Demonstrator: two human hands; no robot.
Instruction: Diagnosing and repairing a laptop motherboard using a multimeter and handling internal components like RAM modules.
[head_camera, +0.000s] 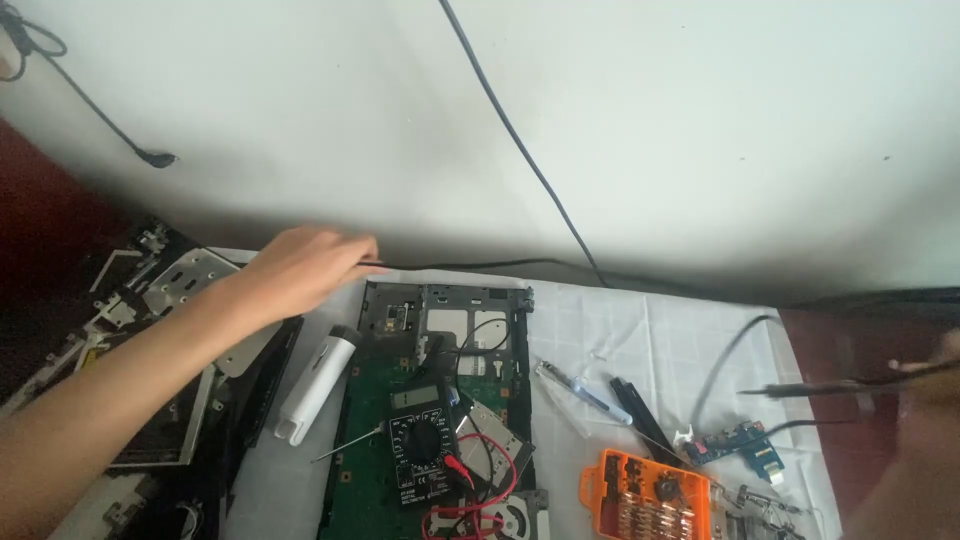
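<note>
Head view: left hand (305, 268), centre-left of frame, fingers closed around a black cable (470, 265) above the green circuit board (375, 440). Right hand (925, 385), blurred at right edge, grips a dark thin probe (810, 389). Black multimeter (420, 458) lies on the board.

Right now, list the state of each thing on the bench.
Left hand: closed on black cable
Right hand: holds thin black probe
Multimeter: lying on green circuit board
Orange bit case: open
White cylinder: lying flat
</note>
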